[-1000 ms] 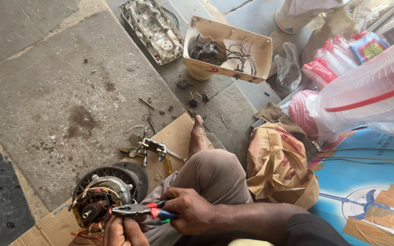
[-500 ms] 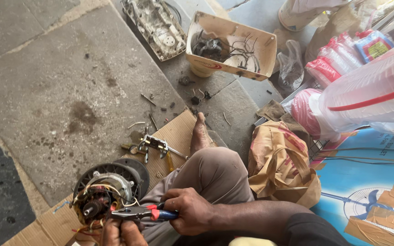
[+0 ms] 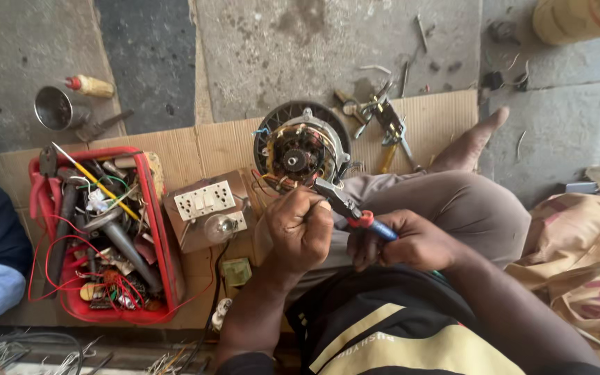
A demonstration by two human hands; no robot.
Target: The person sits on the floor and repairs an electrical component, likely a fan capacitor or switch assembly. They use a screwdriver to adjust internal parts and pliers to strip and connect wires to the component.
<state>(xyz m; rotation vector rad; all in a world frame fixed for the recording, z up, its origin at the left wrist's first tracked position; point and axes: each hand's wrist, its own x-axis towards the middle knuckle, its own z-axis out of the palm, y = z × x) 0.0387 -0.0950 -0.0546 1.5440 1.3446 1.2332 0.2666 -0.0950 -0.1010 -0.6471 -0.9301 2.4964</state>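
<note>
Fan motor (image 3: 300, 149): round, copper windings exposed, propped on the cardboard (image 3: 210, 149) against the person's bent knee, likely so the open face tilts toward the worker. Loose coloured wires trail from its near edge.

Left hand (image 3: 301, 226): fingers curled closed, apparently pinching wires at the motor's near rim; what they pinch is hidden.

Right hand (image 3: 411, 243): fingers wrapped round the red-and-blue handles of pliers (image 3: 345, 207), whose nose points at the same wires, just right of the left hand.

Switch board with bulb (image 3: 206, 212): wooden block, just left of the motor, within easy reach.

Red tray (image 3: 164, 257): far left on the cardboard, crowded with tools and red wire; its rim hems that side.

Second pliers and cutters (image 3: 387, 121): at the cardboard's far right edge, near the bare foot.

Tin cup (image 3: 53, 107) and small bottle (image 3: 92, 85): on concrete floor, far left.

Open room: bare cardboard beyond the motor toward the far edge; the near side is tight between knee, board and body.
</note>
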